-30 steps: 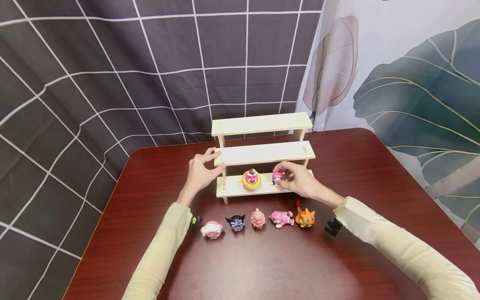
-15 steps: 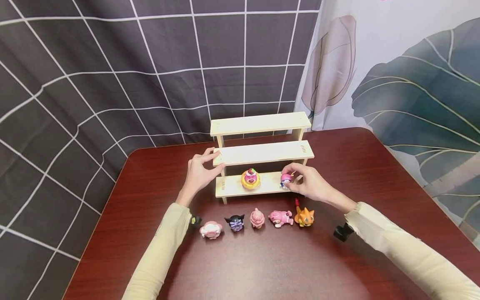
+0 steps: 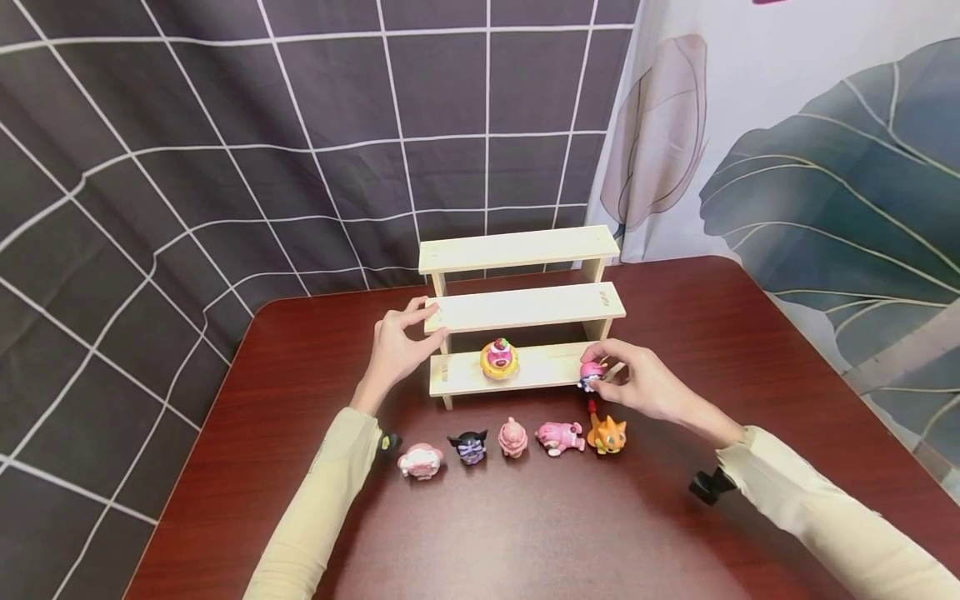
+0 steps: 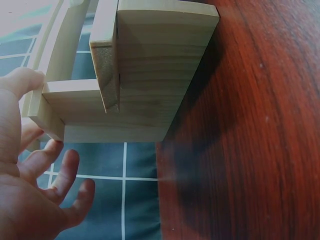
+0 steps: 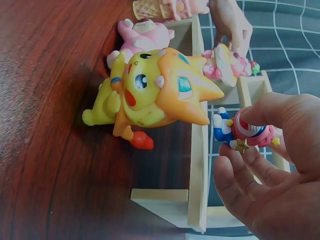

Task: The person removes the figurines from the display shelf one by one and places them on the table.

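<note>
A three-tier wooden shelf (image 3: 525, 310) stands on the table. My left hand (image 3: 393, 350) grips the left end of its middle board; in the left wrist view the thumb lies against one face of the board, with other fingers spread below. My right hand (image 3: 645, 383) pinches a small pink-and-blue figurine (image 5: 246, 127) between thumb and fingers, at the right end of the bottom board. Whether the figurine touches the board is hard to tell. A pink figurine in a yellow ring with a strawberry on top (image 3: 499, 358) sits on that same board, left of the held one.
In front of the shelf several figurines stand in a row: a pink-and-white one (image 3: 421, 461), a black-and-purple one (image 3: 470, 447), a pink ice-cream cone (image 3: 513, 438), a pink one lying down (image 3: 560, 437) and an orange one with a red-tipped tail (image 3: 607, 435). Dark gridded cloth hangs behind.
My right hand has slid rightward and a little nearer along the bottom board with the pink-and-blue figurine, to the board's right end. The left hand keeps its grip on the shelf.
</note>
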Motion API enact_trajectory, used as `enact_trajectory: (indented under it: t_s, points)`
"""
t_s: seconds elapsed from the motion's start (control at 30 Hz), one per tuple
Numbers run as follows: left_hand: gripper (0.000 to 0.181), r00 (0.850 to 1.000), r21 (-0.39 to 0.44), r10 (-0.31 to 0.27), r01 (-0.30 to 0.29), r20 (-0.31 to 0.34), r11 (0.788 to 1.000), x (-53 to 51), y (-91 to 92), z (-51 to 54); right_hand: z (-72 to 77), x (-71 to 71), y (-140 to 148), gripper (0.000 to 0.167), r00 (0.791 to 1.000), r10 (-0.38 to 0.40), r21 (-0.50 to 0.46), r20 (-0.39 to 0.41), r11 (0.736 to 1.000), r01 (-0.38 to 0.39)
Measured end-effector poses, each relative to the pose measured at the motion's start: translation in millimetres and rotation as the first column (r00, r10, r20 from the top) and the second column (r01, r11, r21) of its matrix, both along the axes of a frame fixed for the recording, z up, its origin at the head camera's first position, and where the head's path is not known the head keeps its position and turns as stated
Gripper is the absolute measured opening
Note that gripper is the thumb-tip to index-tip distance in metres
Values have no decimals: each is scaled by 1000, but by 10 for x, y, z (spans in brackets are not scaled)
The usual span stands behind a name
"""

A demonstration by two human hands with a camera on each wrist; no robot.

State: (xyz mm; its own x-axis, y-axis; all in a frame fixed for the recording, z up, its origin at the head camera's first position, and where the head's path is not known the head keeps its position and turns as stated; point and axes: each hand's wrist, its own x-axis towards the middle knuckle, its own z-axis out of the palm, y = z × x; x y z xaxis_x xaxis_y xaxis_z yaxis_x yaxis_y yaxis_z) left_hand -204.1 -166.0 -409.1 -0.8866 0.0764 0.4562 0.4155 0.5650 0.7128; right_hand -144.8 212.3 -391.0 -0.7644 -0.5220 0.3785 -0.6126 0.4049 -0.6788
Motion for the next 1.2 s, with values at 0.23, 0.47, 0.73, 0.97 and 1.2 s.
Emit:
enact_trajectory:
  t_s: [0.23,0.47,0.73,0.97,1.2]
  points:
    - [45,1000,4,-1,1,14,1000,11,1,9,-41,72,145,40,1000,-17,18,-21,1000,18]
    - [44,1000,10,-4,3,11,1000,10,-5,12,-41,150,262,42,999,-45,25,0,999,45]
    - [45,1000,6,-2,2,-9,1000,-4,-10,-19,-91,230,342,41,997,-71,50,26,996,69]
    - [43,1000,12,-8,8,-6,1000,1,1,-1,-198,316,421,41,994,-95,71,49,993,91]
    - [43,1000,11,-3,3,-5,1000,4,4,0,-296,370,456,42,994,-104,80,26,992,102]
